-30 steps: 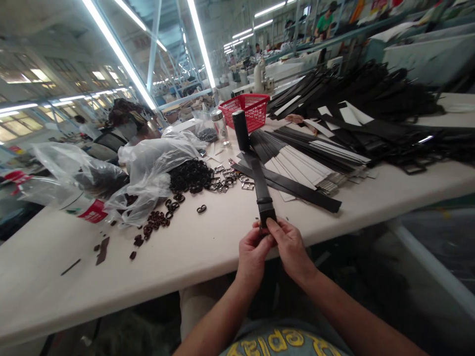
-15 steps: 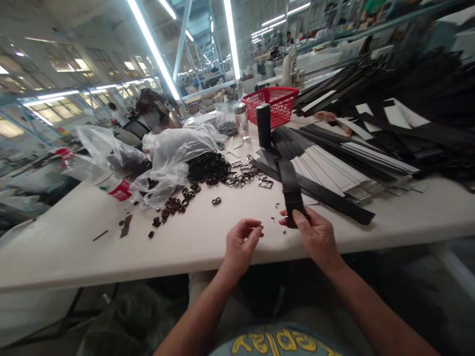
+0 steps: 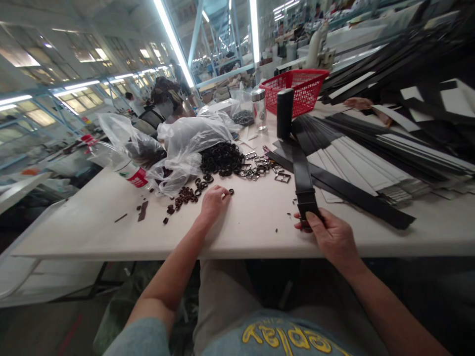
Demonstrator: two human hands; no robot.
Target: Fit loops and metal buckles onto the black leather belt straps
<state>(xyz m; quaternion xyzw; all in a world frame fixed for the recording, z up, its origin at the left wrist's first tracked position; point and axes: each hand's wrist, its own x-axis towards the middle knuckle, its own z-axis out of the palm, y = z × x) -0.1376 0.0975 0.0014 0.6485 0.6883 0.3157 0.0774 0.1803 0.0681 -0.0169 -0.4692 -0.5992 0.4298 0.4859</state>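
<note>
My right hand is closed round the near end of a black belt, thumb on top and fingers beneath. A black band crosses the belt just above the thumb. The belt runs away from me across other black straps. To the left, my left hand reaches over the table with thumb and fingers pinched at a small black belt loop. Near that hand lie a scatter of small dark brown loops and a heap of black loops. Several metal buckles lie between the heap and the belt.
Clear plastic bags and a red-labelled plastic bottle are at the left. Behind stand a black cylinder, a glass bottle and a red basket. Stacked straps cover the right side of the white table.
My left hand has moved from beside the right hand, forward and left, to the single loop on the table. My right hand still grips the belt. The view has shifted.
</note>
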